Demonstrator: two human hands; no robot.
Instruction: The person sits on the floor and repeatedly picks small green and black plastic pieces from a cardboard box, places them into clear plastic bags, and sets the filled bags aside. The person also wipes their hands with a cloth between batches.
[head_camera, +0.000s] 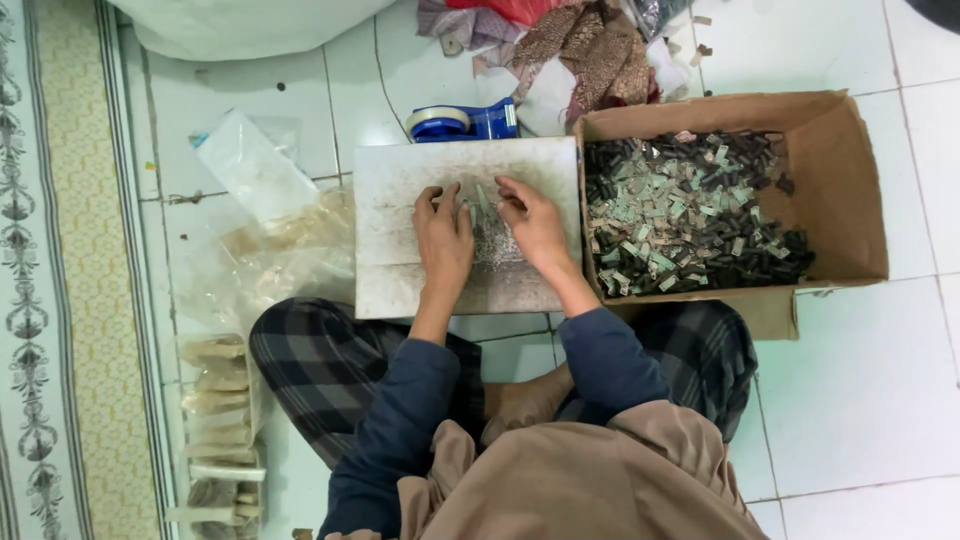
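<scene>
Head view, person seated cross-legged on a white tiled floor (870, 380). A worn pale board (400, 200) lay flat before the knees, bearing a heap of small grey pieces (490, 235). Left hand (444, 240) and right hand (535, 225) rested on the heap — fingers curled narrow, pinching at pieces; what each held could not be told. A cardboard box (835, 180) of dark and pale pieces touched the board's right edge; blue tape dispenser (465, 122) behind — clear plastic bags (255, 165) left, by a patterned mat (60, 300)
</scene>
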